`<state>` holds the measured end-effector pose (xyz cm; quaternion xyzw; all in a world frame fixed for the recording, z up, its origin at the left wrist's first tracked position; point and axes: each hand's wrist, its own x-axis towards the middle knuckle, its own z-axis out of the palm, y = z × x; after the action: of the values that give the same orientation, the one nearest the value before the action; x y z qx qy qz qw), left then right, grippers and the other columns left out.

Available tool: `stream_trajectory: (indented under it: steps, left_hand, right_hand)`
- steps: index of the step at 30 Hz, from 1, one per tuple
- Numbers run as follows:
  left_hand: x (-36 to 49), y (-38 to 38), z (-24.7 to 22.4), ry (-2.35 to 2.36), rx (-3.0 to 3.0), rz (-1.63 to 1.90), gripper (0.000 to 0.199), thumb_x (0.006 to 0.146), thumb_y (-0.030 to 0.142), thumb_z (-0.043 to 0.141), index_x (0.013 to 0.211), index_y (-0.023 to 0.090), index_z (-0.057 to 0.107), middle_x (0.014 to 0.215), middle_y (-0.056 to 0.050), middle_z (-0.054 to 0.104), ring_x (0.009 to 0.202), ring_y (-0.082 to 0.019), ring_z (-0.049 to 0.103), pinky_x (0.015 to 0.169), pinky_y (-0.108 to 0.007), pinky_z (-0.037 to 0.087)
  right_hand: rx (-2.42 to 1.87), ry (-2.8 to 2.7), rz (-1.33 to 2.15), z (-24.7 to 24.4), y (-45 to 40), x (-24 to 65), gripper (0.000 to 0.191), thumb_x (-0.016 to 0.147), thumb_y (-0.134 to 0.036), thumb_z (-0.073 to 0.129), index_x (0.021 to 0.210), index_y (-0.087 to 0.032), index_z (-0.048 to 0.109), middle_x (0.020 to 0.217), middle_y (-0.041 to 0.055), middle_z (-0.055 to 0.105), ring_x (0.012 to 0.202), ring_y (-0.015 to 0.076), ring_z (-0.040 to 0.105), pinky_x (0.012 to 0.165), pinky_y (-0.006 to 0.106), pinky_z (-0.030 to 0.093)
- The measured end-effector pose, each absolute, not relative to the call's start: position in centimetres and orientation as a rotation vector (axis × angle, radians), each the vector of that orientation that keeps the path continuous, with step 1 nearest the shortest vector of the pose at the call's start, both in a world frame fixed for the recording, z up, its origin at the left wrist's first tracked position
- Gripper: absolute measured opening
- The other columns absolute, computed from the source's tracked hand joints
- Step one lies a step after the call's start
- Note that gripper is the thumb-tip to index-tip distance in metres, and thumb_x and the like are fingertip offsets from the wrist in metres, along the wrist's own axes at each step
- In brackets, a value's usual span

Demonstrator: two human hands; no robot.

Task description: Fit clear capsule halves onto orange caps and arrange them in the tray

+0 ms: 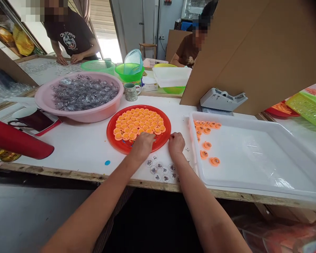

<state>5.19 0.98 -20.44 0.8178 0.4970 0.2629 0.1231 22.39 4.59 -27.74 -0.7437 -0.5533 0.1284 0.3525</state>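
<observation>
In the head view, the left hand (143, 143) is held over the red plate (110, 135), where round orange pieces (137, 121) are laid. The right hand (177, 142) is placed just beside its rim. Both hands are curled; what is gripped cannot be told. Clear printed discs (159, 165) are seen near the white tray (242, 154).

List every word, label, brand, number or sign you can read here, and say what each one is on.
"CALIFORNIA": on the dark T-shirt of the person across the table, arched over a picture.
Lettering on the grey-green mug: too small and blurred to read.
Dark marks on the clear discs and the orange pieces: too small to tell whether they include any words.
No other text is legible.
</observation>
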Motion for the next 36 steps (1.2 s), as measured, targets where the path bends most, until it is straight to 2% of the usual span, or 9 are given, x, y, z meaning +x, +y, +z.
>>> stream_trajectory:
  steps: [7, 9, 11, 14, 16, 18, 23, 30, 36]
  left_hand:
    - [3.2, -2.9, -20.3, 1.357, 2.268, 0.607, 0.021, 0.08, 0.004, 0.056, 0.071, 0.017, 0.07, 0.071, -0.001, 0.067, 0.07, -0.015, 0.061, 0.069, -0.025, 0.047]
    - [3.7, -4.5, -21.2, 1.302, 2.235, 0.552, 0.016, 0.076, 0.006, 0.064, 0.082, 0.018, 0.073, 0.076, -0.001, 0.068, 0.07, -0.015, 0.063, 0.067, -0.024, 0.048]
    - [4.2, -5.3, -22.1, 1.3, 2.213, 0.526, 0.029, 0.073, 0.01, 0.07, 0.101, 0.017, 0.072, 0.086, -0.004, 0.067, 0.076, -0.018, 0.064, 0.07, -0.027, 0.05]
    - [4.1, -5.6, -22.9, 1.296, 2.204, 0.506, 0.04, 0.072, 0.01, 0.07, 0.112, 0.017, 0.068, 0.095, -0.008, 0.064, 0.087, -0.023, 0.063, 0.078, -0.034, 0.05]
    - [3.6, -5.7, -23.1, 1.287, 2.189, 0.502, 0.037, 0.076, 0.006, 0.064, 0.111, 0.018, 0.068, 0.094, -0.007, 0.064, 0.089, -0.022, 0.063, 0.08, -0.034, 0.05]
    - [2.9, -5.8, -23.3, 1.299, 2.159, 0.517, 0.038, 0.077, 0.001, 0.056, 0.109, 0.018, 0.069, 0.093, -0.007, 0.065, 0.088, -0.021, 0.063, 0.079, -0.033, 0.05]
    - [1.9, -6.2, -24.0, 1.359, 2.075, 0.593, 0.035, 0.071, -0.006, 0.054, 0.093, 0.015, 0.072, 0.087, -0.006, 0.067, 0.083, -0.02, 0.064, 0.075, -0.031, 0.051]
    - [1.2, -6.5, -23.2, 1.428, 1.95, 0.768, 0.029, 0.076, 0.0, 0.053, 0.087, 0.019, 0.073, 0.089, -0.003, 0.073, 0.084, -0.017, 0.068, 0.078, -0.028, 0.053]
    - [0.1, -6.9, -23.2, 1.506, 1.877, 0.774, 0.026, 0.073, 0.001, 0.055, 0.085, 0.017, 0.073, 0.086, -0.004, 0.074, 0.079, -0.017, 0.069, 0.077, -0.03, 0.055]
  right_hand:
    - [-1.828, -1.358, 0.413, -26.1, 3.6, 22.4, 0.016, 0.084, -0.016, 0.047, 0.09, -0.015, 0.061, 0.084, 0.0082, 0.066, 0.074, 0.0205, 0.059, 0.066, 0.03, 0.043]
    - [-1.733, -1.397, 0.457, -25.2, 3.3, 22.1, 0.018, 0.085, -0.02, 0.047, 0.097, -0.017, 0.061, 0.091, 0.0065, 0.069, 0.078, 0.0191, 0.062, 0.07, 0.029, 0.045]
    - [-1.647, -1.452, 0.501, -24.4, 2.6, 21.8, 0.022, 0.085, -0.022, 0.049, 0.103, -0.019, 0.061, 0.101, 0.0055, 0.069, 0.082, 0.0175, 0.062, 0.074, 0.028, 0.047]
    - [-1.587, -1.554, 0.579, -23.7, 0.4, 21.9, 0.018, 0.082, -0.021, 0.053, 0.095, -0.018, 0.065, 0.096, 0.0055, 0.071, 0.079, 0.0183, 0.063, 0.075, 0.03, 0.048]
    - [-1.536, -1.667, 0.665, -23.8, -1.9, 22.4, 0.012, 0.079, -0.018, 0.056, 0.082, -0.019, 0.067, 0.084, 0.0034, 0.071, 0.075, 0.0185, 0.063, 0.072, 0.03, 0.048]
    - [-1.467, -1.778, 0.747, -24.0, -4.2, 23.0, 0.013, 0.078, -0.014, 0.057, 0.078, -0.021, 0.068, 0.08, 0.0013, 0.071, 0.075, 0.0174, 0.064, 0.071, 0.029, 0.048]
    - [-1.396, -1.903, 0.811, -24.8, -7.4, 23.2, 0.021, 0.08, -0.007, 0.054, 0.081, -0.021, 0.07, 0.082, 0.0019, 0.069, 0.078, 0.0164, 0.063, 0.074, 0.028, 0.047]
    - [-1.37, -2.013, 0.848, -24.2, -8.4, 21.4, 0.025, 0.081, -0.003, 0.053, 0.083, -0.022, 0.069, 0.086, 0.0026, 0.067, 0.078, 0.0166, 0.062, 0.074, 0.027, 0.047]
    - [-1.564, -2.142, 0.699, -23.2, -8.6, 18.8, 0.013, 0.088, -0.017, 0.057, 0.092, -0.021, 0.068, 0.09, 0.0057, 0.069, 0.082, 0.0202, 0.064, 0.073, 0.028, 0.046]
